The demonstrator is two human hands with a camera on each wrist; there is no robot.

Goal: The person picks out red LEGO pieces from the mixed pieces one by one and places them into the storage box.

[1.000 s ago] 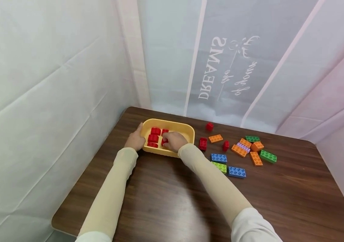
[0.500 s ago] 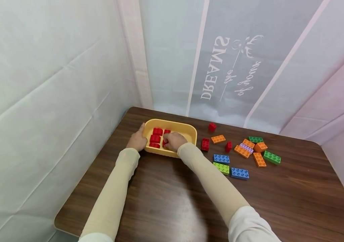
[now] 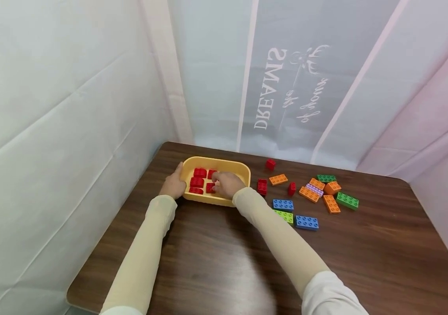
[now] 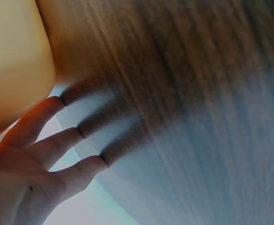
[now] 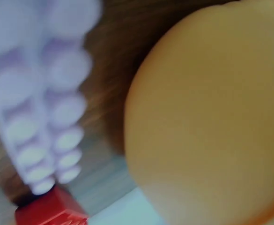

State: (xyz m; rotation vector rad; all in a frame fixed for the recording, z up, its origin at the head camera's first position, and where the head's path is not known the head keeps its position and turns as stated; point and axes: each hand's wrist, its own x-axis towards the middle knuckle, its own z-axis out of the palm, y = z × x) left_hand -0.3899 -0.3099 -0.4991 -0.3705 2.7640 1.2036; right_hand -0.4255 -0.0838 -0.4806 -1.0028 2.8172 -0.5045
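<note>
Your yellow tray point(image 3: 224, 165), shallow and round-cornered, sits on the table point(image 3: 208, 262), its long axis running roughly 9 to 3 o'clock. Your left hand point(image 3: 173, 185), fingers spread, touches its 9 o'clock end; your right hand point(image 3: 229, 184) is inside, finger and thumb parted, with a red brick point(image 3: 210, 188) at their 9 o'clock, contact unconfirmed.

Close by my right wrist, badly blurred, a lavender studded brick point(image 5: 64, 112) points its two rows of knobs across the dark wooden table point(image 5: 118, 37) toward a red brick point(image 5: 48, 208) near the table's edge; whether the two touch, I can't tell. Bare wood parts them from the smooth, rounded side of my yellow tray point(image 5: 207, 108), and a pale surface point(image 5: 127, 211) shows past that edge.
</note>
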